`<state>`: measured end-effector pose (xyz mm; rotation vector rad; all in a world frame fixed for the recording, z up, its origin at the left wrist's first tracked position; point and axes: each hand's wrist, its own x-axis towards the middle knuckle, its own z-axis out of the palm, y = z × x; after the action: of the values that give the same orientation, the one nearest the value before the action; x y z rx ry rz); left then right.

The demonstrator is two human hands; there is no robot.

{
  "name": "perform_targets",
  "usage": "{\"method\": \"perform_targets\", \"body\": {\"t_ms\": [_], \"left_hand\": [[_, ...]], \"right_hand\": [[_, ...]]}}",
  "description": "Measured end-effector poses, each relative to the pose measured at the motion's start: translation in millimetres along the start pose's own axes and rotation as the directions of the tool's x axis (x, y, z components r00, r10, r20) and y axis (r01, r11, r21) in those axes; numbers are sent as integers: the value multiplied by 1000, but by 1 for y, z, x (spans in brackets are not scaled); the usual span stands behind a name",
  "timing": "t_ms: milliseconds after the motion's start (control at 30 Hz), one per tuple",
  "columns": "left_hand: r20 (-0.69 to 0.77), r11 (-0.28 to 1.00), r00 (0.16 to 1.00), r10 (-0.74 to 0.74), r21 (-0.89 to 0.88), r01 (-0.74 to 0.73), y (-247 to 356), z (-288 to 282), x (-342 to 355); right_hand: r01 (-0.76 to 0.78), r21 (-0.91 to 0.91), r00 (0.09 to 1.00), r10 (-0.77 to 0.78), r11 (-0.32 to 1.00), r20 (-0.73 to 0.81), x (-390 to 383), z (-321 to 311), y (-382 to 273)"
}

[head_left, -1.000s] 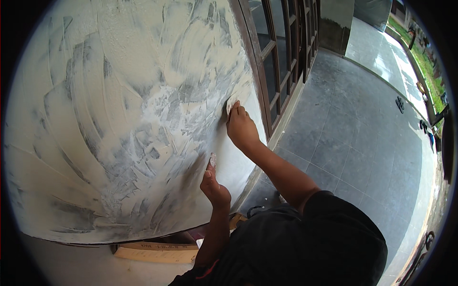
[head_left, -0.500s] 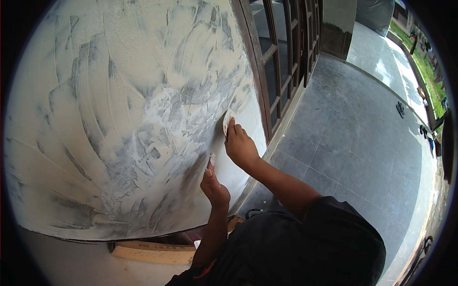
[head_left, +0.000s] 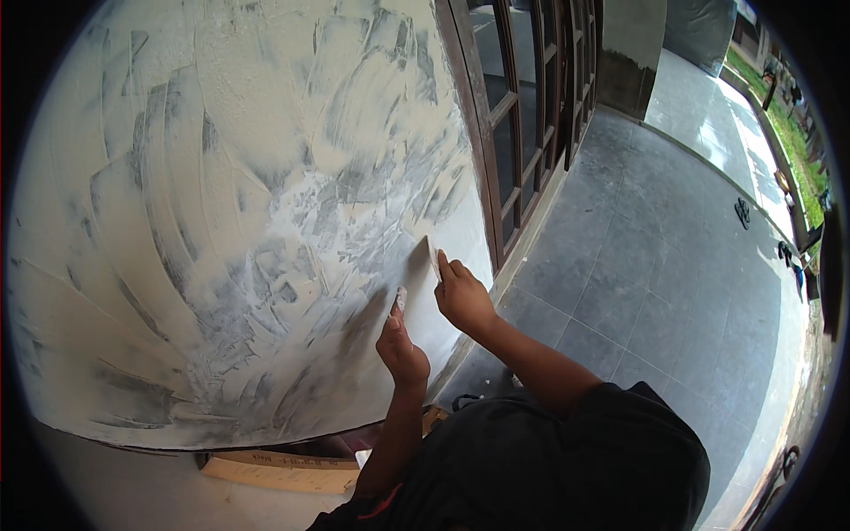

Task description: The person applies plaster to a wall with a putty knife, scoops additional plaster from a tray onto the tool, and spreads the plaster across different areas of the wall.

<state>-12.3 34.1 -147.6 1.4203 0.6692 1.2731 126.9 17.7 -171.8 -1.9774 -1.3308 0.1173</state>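
Observation:
A wall [head_left: 230,292] in front of me is smeared with cream and white putty, with grey patches showing through. My right hand [head_left: 465,299] is closed round a flat putty scraper [head_left: 433,257], seen nearly edge-on at the wall's smooth white right side. Lower and to the left, my left hand [head_left: 403,352] is held upright close to the wall. A narrow, white-smeared piece [head_left: 401,299] sticks up at its fingertips; its kind cannot be made out. Most of the left fingers are turned away from view.
A brown-framed window [head_left: 518,115] borders the wall on the right. Grey floor tiles [head_left: 611,274] stretch beyond it, with sandals [head_left: 742,212] farther off. Below the wall lies a long flattened cardboard piece [head_left: 279,472]. Grass [head_left: 788,115] shows at the far right.
My right hand has moved down and slightly right with the scraper, which now shows more edge-on. My left hand has shifted only slightly to the right.

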Motion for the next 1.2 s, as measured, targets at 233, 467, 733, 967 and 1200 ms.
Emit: {"method": "perform_targets", "body": {"t_ms": [233,467,733,967,1200], "left_hand": [[10,1000,1000,-17,-12,17,5,17,2],[-2,999,1000,18,37,-18,-12,3,2],[-56,1000,998,10,8,-9,-5,9,0],[-84,1000,996,-9,2,10,5,6,-4],[-101,979,974,202,54,-197,8,2,-11]], "right_hand": [[-160,9,924,153,987,-349,89,-57,37],[-20,5,995,20,1000,-101,17,-32,2],[26,-96,979,-45,995,-198,40,-14,-25],[-131,-9,944,122,991,-305,64,-74,-4],[249,-266,947,-292,931,-137,16,-17,-48]]}}
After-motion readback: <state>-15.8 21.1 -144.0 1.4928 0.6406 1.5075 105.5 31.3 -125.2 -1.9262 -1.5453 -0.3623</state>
